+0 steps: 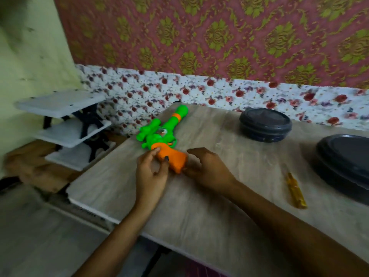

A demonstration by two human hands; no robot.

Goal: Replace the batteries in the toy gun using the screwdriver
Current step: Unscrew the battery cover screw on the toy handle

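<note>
A green and orange toy gun [166, 132] lies on the wooden table [209, 206], barrel pointing away toward the wall. My left hand [151, 172] holds the orange grip end, with thumb and fingertips curled on it. My right hand [207, 168] sits just right of the grip with loosely curled fingers; whether it touches the gun is unclear. A yellow-handled screwdriver [295, 190] lies on the table to the right, apart from both hands. No batteries are visible.
Two dark round lidded containers stand on the right, one at the back [265, 124] and a larger one at the edge [343, 166]. A white tiered shelf [65, 124] stands beyond the table's left edge. Patterned wall behind.
</note>
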